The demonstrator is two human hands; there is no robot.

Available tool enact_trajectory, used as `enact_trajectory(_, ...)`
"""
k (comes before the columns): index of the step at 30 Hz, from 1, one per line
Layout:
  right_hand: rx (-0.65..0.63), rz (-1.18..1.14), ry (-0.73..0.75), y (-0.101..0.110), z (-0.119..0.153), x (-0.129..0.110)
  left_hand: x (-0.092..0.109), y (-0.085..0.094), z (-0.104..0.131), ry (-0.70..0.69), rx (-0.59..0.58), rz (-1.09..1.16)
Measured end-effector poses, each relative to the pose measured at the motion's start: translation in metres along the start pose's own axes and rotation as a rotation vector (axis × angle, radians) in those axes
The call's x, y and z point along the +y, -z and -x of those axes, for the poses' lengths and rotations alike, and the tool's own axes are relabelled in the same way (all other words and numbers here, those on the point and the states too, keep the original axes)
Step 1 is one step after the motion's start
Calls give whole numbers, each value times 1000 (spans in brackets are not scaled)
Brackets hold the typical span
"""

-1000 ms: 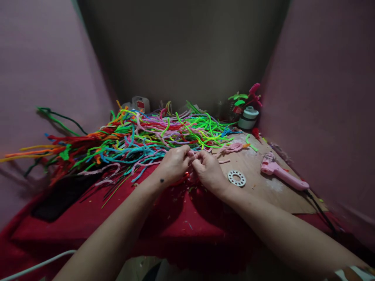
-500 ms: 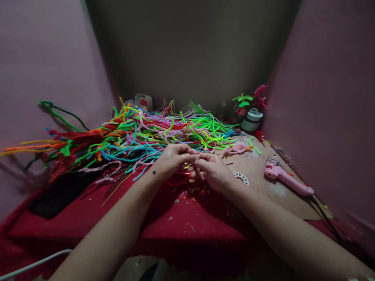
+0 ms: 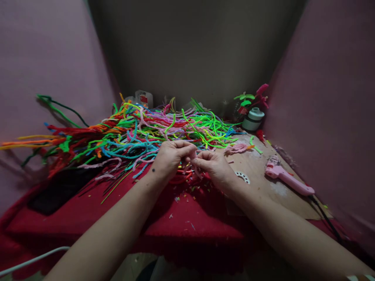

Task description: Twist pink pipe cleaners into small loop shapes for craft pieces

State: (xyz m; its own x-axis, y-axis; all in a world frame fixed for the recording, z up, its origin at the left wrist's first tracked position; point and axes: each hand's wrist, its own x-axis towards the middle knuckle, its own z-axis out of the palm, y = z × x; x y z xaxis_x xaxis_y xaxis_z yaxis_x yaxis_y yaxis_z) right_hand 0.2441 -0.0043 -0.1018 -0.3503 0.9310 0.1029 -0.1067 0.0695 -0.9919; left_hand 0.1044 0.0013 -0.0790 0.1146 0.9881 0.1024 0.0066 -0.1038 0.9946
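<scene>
Both hands meet above the front of the table, closed on one pale pink pipe cleaner (image 3: 198, 171). My left hand (image 3: 172, 158) pinches it from the left between thumb and forefinger. From the right, my right hand (image 3: 215, 166) pinches it close by, with the fingertips almost touching. A short length hangs below the fingers, and much of it is hidden behind them. Under the hands lies a red-handled tool (image 3: 179, 179), partly covered. Behind them spreads a big heap of coloured pipe cleaners (image 3: 164, 128).
A pink glue gun (image 3: 288, 179) with a black cord lies on the brown board (image 3: 260, 195) at right, near a white holed ring (image 3: 242, 177). A dark phone-like slab (image 3: 55, 195) rests at left on the red cloth (image 3: 187, 226). A jar (image 3: 253, 119) stands behind.
The hands have turned slightly around the pink pipe cleaner, and the loop that stood above the fingertips no longer shows. The view has shifted a little.
</scene>
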Motion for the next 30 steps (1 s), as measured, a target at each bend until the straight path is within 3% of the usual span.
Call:
enact_trajectory(4, 13, -51, 20, -1, 0, 0, -4, -1, -1, 56, -23, 120)
enact_trajectory(11, -5, -53, -62, -1, 4, -2, 6, 12, -2, 53, -138, -31)
enact_trajectory(20, -15, -34, -37, -4, 4, -3, 5, -7, 3, -3, 103, 40)
enact_trajectory(24, -61, -27, -12, -1, 1, -1, 3, 2, -1, 18, 22, 66)
enact_trajectory(30, -10, 4, -29, 3, -7, -11, 4, 12, -4, 65, -132, -6)
